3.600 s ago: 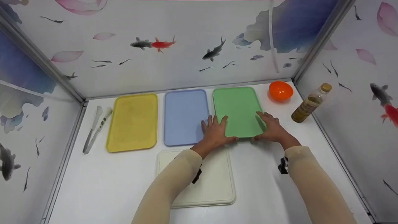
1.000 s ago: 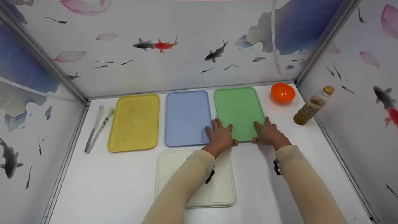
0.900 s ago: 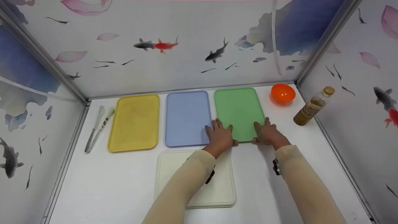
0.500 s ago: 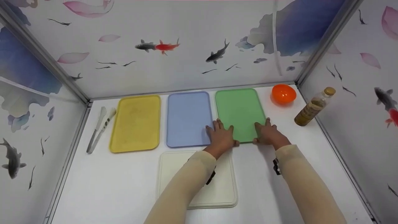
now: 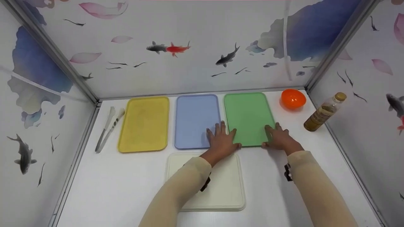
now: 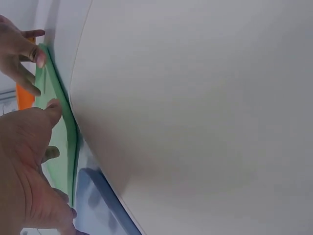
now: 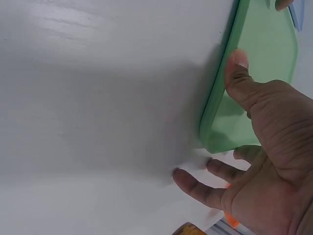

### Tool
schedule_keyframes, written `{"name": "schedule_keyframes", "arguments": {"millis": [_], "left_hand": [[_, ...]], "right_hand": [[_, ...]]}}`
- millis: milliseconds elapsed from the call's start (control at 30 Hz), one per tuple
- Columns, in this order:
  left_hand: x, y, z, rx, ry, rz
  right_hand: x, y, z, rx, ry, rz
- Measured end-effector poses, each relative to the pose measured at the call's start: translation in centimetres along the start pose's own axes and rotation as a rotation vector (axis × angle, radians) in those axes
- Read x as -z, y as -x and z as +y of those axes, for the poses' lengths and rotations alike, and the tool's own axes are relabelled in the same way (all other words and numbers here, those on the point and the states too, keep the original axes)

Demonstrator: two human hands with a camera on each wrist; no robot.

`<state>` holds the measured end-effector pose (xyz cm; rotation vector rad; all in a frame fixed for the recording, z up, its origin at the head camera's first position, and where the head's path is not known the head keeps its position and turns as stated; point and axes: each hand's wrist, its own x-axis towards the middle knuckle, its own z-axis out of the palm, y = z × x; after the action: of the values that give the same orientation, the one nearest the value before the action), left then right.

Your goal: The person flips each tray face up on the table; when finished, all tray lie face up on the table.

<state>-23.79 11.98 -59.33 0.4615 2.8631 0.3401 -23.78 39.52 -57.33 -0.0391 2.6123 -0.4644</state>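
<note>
A green tray (image 5: 249, 116) lies flat at the back right of the table, just right of a blue tray (image 5: 196, 116). The left hand (image 5: 220, 145) has its fingers spread over the blue tray's near right corner and the gap. Its thumb tip is at the green tray's near edge, seen also in the left wrist view. At the green tray's near right corner is the right hand (image 5: 281, 140), fingers extended. In the right wrist view its thumb (image 7: 239, 81) lies over the tray's rim, while other fingers reach past the corner. Neither hand grips the tray.
A yellow tray (image 5: 145, 123) and metal tongs (image 5: 109, 130) lie to the left. In front is a cream board (image 5: 217, 189), partly under the left forearm. An orange bowl (image 5: 293, 99) and a bottle of oil (image 5: 323, 113) stand at right. Printed walls (image 5: 189, 72) enclose the table.
Compared with 3.6 s ago, the green tray's near edge lies more level with the blue tray's. Lately the left hand has shifted slightly left and the right hand slightly outward. The head view has shifted a little.
</note>
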Motion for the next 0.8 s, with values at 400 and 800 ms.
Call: {"name": "schedule_keyframes", "arguments": {"millis": [400,800], "left_hand": [[1.3,5.0,-7.6,0.009,0.035,0.063],[2.7,11.7,-13.4,0.035,0.122,0.123]], "right_hand": [[-1.5,2.6,-1.7,0.145,0.107,0.122],[-4.5,5.3,-6.9,0.445,0.044,0.244]]}}
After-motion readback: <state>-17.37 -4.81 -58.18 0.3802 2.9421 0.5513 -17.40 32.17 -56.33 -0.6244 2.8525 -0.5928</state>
